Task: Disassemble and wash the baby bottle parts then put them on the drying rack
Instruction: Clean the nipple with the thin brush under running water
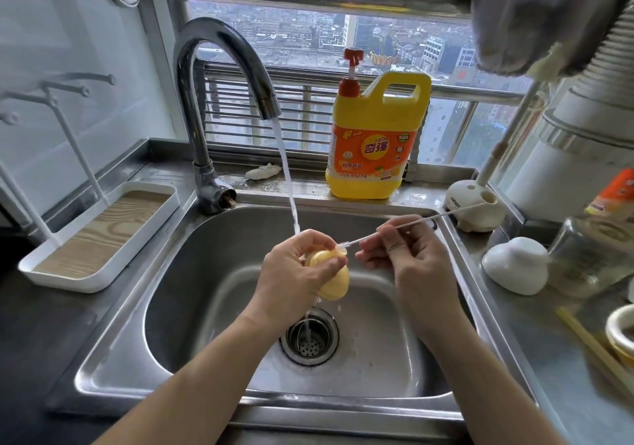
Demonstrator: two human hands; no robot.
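Note:
My left hand (295,269) grips a yellow bottle part (334,283) with a clear teat (340,249) over the steel sink (206,307). Water from the tap (226,67) runs onto that hand and drips to the drain (308,338). My right hand (401,256) pinches a thin white brush (411,223), whose tip is at the teat's end. The white drying rack (99,235) with a wood-grain tray and thin posts stands on the counter to the left of the sink, with nothing on it.
A yellow dish-soap jug (375,136) with a red pump stands on the ledge behind the sink. A white brush holder (475,204), a white dome (514,266) and a clear glass jar (593,256) sit on the right counter. Chopsticks (593,348) lie at the far right.

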